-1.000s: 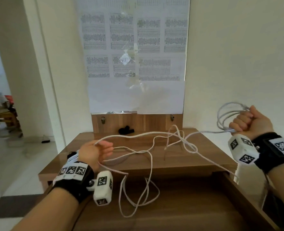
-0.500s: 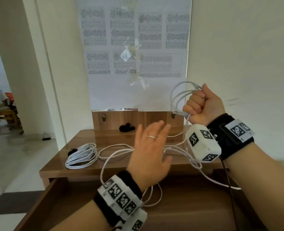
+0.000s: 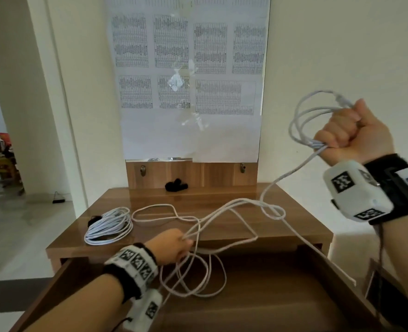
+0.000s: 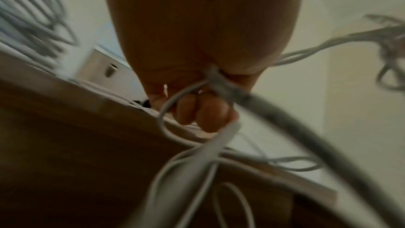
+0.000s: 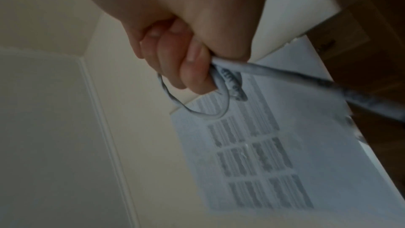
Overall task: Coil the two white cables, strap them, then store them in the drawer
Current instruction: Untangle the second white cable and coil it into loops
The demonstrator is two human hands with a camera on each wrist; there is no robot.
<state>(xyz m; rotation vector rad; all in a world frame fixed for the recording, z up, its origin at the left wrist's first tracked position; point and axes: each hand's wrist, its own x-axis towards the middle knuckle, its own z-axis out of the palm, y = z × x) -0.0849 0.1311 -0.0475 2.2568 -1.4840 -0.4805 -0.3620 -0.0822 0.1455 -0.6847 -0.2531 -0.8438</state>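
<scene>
My right hand point(image 3: 349, 136) is raised at the right, fisted round several loops of a loose white cable point(image 3: 224, 209). The same grip shows in the right wrist view, fingers point(image 5: 186, 68) curled round the loops. From there the cable runs down, tangles over the wooden table point(image 3: 303, 226) and hangs into the open drawer point(image 3: 282, 305). My left hand point(image 3: 174, 245) pinches strands of it at the table's front edge; the left wrist view shows the cable point(image 4: 219, 145) passing through those curled fingers point(image 4: 203, 115). A second white cable point(image 3: 109, 226) lies coiled on the table's left side.
A black strap point(image 3: 176, 184) lies at the back of the table against a wooden backboard point(image 3: 198, 173). A small black item point(image 3: 93, 219) sits behind the coiled cable. Papers point(image 3: 188, 80) cover the wall above. A doorway opens at the left.
My left hand has dropped from mid-air to the table's front edge and taken hold of the cable strands. My right hand has moved right with its loops.
</scene>
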